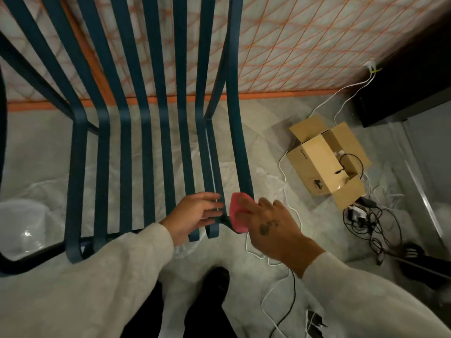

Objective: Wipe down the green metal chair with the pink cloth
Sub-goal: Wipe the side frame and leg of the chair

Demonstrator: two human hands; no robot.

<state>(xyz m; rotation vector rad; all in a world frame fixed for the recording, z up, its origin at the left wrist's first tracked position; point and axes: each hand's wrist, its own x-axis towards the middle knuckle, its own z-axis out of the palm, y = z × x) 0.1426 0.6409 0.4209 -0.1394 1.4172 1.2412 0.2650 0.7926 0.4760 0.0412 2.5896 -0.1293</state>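
Note:
The green metal chair (pixel 146 132) fills the left and middle of the head view, its dark slats running from the backrest down to curled front ends. My right hand (pixel 271 228) presses the pink cloth (pixel 238 213) against the front end of the rightmost slat. My left hand (pixel 195 215) reaches under and around the slats just left of the cloth, its fingers apart and resting on two slat ends; whether it grips them I cannot tell. Both arms wear pale sleeves.
An open cardboard box (pixel 324 162) lies on the floor to the right, with white and black cables (pixel 366 220) tangled around it. A mattress with orange stitching (pixel 305 45) leans behind the chair. A dark cabinet (pixel 410 93) stands at far right. My foot (pixel 214 284) is below the seat.

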